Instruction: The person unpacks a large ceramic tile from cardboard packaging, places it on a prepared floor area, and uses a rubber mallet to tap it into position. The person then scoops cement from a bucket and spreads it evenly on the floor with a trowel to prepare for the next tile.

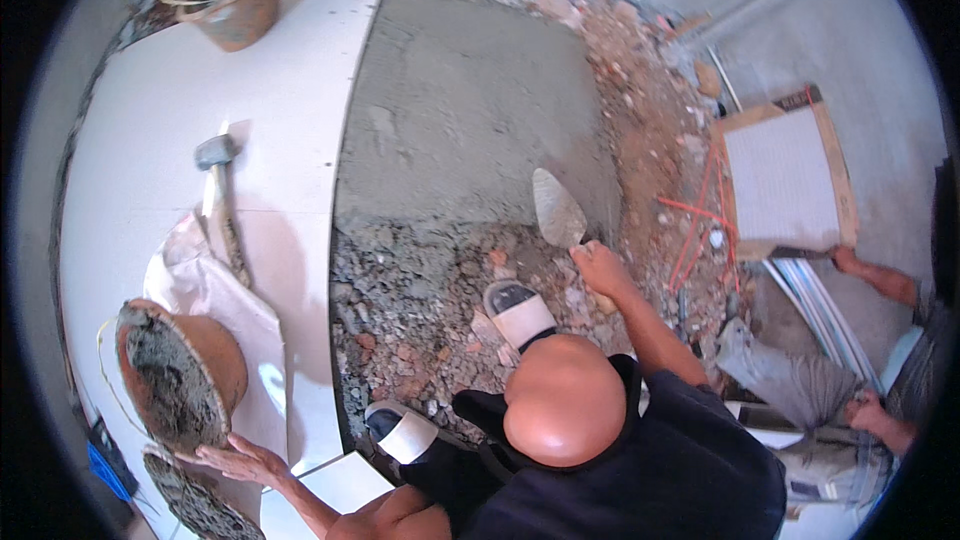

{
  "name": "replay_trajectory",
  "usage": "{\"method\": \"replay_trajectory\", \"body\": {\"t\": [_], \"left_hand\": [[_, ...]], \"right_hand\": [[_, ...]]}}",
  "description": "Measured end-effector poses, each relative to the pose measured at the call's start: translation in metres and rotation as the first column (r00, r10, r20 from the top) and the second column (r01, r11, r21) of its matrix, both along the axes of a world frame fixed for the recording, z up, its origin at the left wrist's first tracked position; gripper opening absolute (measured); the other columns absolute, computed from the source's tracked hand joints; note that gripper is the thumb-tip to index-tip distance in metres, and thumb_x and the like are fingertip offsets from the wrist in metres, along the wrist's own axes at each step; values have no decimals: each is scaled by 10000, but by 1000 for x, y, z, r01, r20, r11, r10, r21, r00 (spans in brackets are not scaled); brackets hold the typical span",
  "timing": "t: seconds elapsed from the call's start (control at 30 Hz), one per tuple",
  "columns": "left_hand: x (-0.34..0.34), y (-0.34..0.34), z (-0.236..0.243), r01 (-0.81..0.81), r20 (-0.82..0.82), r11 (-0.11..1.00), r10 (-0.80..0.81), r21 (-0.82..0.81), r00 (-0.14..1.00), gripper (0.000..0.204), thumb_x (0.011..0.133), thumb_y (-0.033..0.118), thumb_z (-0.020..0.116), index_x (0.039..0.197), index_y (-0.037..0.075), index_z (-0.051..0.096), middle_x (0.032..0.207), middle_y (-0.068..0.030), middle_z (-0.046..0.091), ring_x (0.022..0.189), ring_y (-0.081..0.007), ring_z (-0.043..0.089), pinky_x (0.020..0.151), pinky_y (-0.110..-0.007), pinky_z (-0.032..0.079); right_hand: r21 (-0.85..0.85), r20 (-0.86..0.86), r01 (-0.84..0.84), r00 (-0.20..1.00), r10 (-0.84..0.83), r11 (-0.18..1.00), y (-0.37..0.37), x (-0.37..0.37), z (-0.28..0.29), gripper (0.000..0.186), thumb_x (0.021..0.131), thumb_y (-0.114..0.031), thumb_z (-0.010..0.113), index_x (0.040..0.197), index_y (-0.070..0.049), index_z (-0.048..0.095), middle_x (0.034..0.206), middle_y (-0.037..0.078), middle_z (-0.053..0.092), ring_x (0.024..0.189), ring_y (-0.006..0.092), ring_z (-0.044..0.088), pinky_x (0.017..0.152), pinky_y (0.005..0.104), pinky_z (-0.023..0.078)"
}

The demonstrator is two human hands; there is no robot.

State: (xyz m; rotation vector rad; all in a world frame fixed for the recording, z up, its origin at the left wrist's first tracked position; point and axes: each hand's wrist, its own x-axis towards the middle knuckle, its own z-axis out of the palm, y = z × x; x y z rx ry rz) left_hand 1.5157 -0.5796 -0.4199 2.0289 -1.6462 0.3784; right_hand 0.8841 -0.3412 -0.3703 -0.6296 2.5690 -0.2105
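My right hand [600,268] grips a pointed trowel [558,208], its blade pointing away over the near right part of a smoothed grey mortar bed [470,110]. Near the lower left, my left hand [248,462] is open with fingers stretched out, close by the rim of an orange-brown bucket [222,355]. Whether its fingers touch the rim I cannot tell. Grey wet mortar [170,390] fills much of that bucket. A second mass of mortar [195,502] shows just below it, partly cut off by the picture's edge.
White panels [290,140] cover the left side, bearing a hammer [215,152], a crumpled white sheet [240,305] and another bucket [240,10]. Rubble [430,340] lies between me and the mortar. At right, a co-worker's hand [862,266] touches a cardboard-edged tile pack [785,170] beside red string [690,208].
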Motion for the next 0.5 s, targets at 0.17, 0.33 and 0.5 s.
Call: {"method": "replay_trajectory", "body": {"t": [0.17,0.33,0.5], "left_hand": [[-27,5,26,-8,-106,998,2,-57,994,665,1000,503,329,1487,52,273,1527,-194,282,1398,-377,282,1089,-593,195],[-20,-22,55,39,-250,918,-148,-396,957,585,922,264,441,1421,-29,364,1469,-208,364,1394,-349,269,1154,-469,146],[-31,-44,58,-271,-613,917,38,-293,789,818,957,609,244,1440,-50,286,1491,-257,289,1434,-389,146,1143,-523,50]], "right_hand": [[9,80,-548,834,546,837,-130,47,107,515,897,-428,519,1128,30,561,992,318,629,946,476,606,828,518,465],[-121,-130,-918,392,911,378,-281,174,198,331,880,-295,590,1037,-7,540,886,266,644,848,438,632,741,493,498],[134,-429,-986,-145,891,-96,-380,330,224,258,828,-224,634,972,-27,553,871,185,676,802,371,667,709,472,524]]}}
